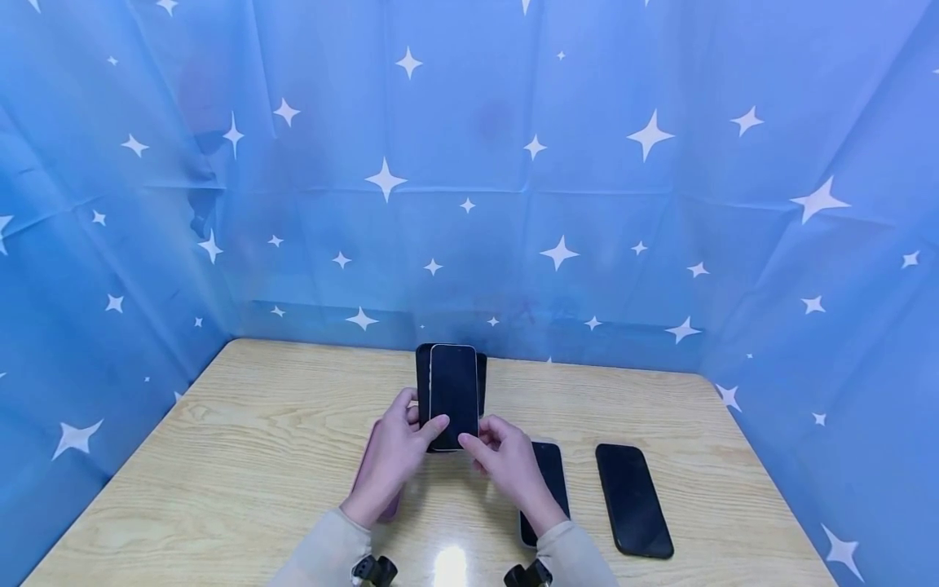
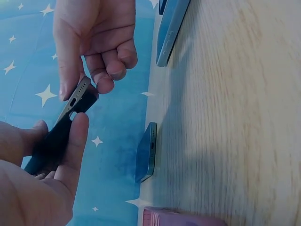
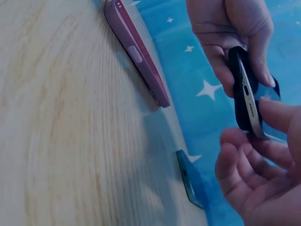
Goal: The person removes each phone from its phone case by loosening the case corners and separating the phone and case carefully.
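Note:
A phone (image 1: 453, 387) with a dark screen and pale rim is held up over the table between both hands. Its bottom end (image 2: 81, 92), with the charging port, sticks out of a black phone case (image 2: 49, 148) in the left wrist view. My left hand (image 1: 399, 440) grips the case and phone from the left, thumb on the screen side. At the phone's lower right corner, my right hand (image 1: 506, 452) pinches the edge between thumb and fingers. The phone sits tilted and only partly inside the case (image 3: 240, 106). The case's back is mostly hidden.
A pink phone case (image 1: 367, 456) lies partly under the left forearm. One dark phone (image 1: 552, 473) lies by the right wrist, another (image 1: 634, 501) farther right. A further phone (image 2: 148, 155) lies on the wooden table (image 1: 293, 391) toward the back. A blue starry curtain (image 1: 469, 163) hangs behind.

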`<state>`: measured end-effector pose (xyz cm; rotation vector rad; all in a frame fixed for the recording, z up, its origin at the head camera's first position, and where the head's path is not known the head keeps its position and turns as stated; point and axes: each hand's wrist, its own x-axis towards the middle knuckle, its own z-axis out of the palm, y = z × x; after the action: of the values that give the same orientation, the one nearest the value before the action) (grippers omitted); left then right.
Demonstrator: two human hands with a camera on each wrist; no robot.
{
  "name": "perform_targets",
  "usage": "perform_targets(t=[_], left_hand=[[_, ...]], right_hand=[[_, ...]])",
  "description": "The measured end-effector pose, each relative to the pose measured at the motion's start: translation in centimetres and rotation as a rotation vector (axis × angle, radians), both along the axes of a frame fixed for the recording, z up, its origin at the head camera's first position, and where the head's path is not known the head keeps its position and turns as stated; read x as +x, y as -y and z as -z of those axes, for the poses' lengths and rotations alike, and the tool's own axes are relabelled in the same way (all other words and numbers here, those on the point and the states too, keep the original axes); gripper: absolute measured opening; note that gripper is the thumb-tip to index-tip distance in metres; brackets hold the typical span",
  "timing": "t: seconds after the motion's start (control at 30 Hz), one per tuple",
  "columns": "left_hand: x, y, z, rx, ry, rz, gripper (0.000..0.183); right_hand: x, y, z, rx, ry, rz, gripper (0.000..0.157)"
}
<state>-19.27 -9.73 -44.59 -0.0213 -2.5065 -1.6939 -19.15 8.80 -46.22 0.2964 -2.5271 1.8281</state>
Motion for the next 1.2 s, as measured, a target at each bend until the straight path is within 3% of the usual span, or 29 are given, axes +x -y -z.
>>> perform_targets(t=[0.23, 0.5, 0.6, 0.73, 0.83, 1.2], left_hand=[[0.1, 0.2, -0.1, -0.067, 0.024, -0.024, 0.042], [0.3, 0.1, -0.1, -0.129, 0.038, -0.035, 0.056], [0.3, 0.2, -0.2, -0.062, 0.035, 0.014, 0.049], [0.2, 0.4, -0.5, 0.204, 0.045, 0.149, 0.039], [0.4, 0.6, -0.7, 0.331, 0.057, 0.209, 0.038], [1.1, 1.1, -0.6, 0.32, 0.08, 0.199, 0.036]], right_hand=[[-0.1, -0.6, -0.2, 0.04, -0.007, -0.109, 0.021], [-0.1, -1.1, -0.3, -0.094, 0.121, -0.156, 0.022], [-0.1, -1.3, -0.4, -0.161, 0.158, -0.154, 0.023], [-0.2, -1.7, -0.6, -0.234, 0.19, -0.146, 0.023], [-0.4, -2.0, -0.6, -0.273, 0.203, -0.152, 0.022], [-0.4, -3.0, -0.5, -0.303, 0.22, -0.143, 0.022]])
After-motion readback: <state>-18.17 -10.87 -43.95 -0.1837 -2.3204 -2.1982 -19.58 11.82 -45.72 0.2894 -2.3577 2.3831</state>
